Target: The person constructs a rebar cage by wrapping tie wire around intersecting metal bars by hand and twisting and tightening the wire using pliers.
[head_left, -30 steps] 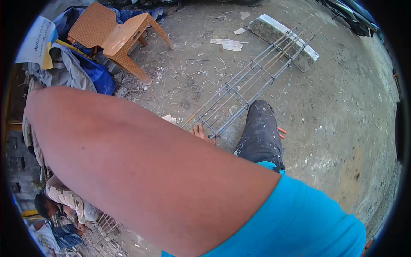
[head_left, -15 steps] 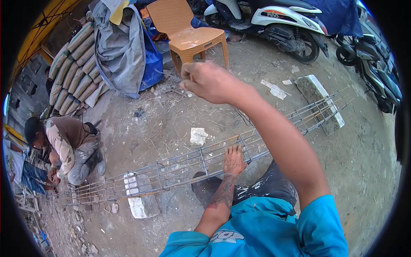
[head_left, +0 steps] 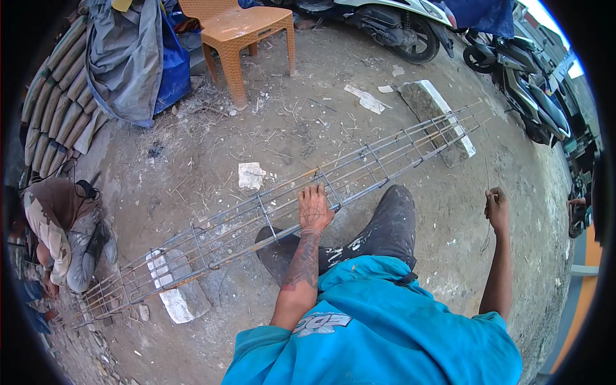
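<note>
A long rebar cage (head_left: pixel 289 218), made of thin rods tied with square stirrups, stretches diagonally in front of me. My left hand (head_left: pixel 314 208) grips its near side beside a stirrup, with the fingers over the rods. Out to the right, my right hand (head_left: pixel 496 210) is closed on thin tie wire (head_left: pixel 486 242). Strands of the wire stick up above the fist and hang below it. The cage rests on two pale blocks: a left block (head_left: pixel 181 304) and a far right block (head_left: pixel 461 138).
A co-worker (head_left: pixel 64 224) crouches by the cage's left end. Behind stand an orange plastic chair (head_left: pixel 247 25), tarp-covered goods (head_left: pixel 125 58), stacked sacks (head_left: pixel 61 96) and parked motorbikes (head_left: pixel 410 29). A flat white piece (head_left: pixel 250 175) lies on the littered ground.
My right hand has swung from above the cage's far side out to the right, low beside me. My left hand remains on the cage. The whole view has shifted rightward.
</note>
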Action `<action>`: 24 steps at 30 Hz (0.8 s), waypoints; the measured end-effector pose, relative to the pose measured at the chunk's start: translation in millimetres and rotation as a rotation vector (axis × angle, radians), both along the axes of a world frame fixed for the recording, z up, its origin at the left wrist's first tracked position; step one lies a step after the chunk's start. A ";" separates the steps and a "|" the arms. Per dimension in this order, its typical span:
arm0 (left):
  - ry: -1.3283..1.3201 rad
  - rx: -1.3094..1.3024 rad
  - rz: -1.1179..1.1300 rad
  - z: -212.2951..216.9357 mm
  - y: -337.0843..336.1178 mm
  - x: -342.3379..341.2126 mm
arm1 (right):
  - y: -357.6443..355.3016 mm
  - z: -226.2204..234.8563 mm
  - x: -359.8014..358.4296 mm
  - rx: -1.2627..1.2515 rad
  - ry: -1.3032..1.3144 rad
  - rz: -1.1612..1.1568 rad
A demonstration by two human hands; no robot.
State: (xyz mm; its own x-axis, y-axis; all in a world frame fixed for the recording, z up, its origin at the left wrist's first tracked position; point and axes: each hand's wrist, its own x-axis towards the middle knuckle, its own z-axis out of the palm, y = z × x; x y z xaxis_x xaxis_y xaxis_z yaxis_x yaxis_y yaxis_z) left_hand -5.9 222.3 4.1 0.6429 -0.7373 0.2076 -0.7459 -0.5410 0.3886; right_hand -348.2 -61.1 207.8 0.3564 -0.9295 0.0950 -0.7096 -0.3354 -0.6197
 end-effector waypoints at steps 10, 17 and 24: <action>0.026 0.032 -0.003 1.7 -3.3 1.6 | 98.6 -30.4 63.0 0.297 -0.127 0.039; 0.057 0.053 0.014 3.7 -5.6 -1.9 | 136.6 -17.0 18.4 0.240 -0.164 -0.173; 0.039 0.066 0.009 -0.5 -8.5 -2.4 | 176.6 -29.5 -57.0 0.086 -0.217 -0.420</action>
State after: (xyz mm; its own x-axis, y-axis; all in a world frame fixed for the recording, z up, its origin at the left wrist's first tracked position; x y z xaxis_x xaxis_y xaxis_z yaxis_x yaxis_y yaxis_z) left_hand -8.3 213.7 3.6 0.6559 -0.7430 0.1332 -0.7260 -0.5727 0.3808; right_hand -405.2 115.5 178.3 -0.0714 -0.9965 0.0424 -0.6239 0.0114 -0.7814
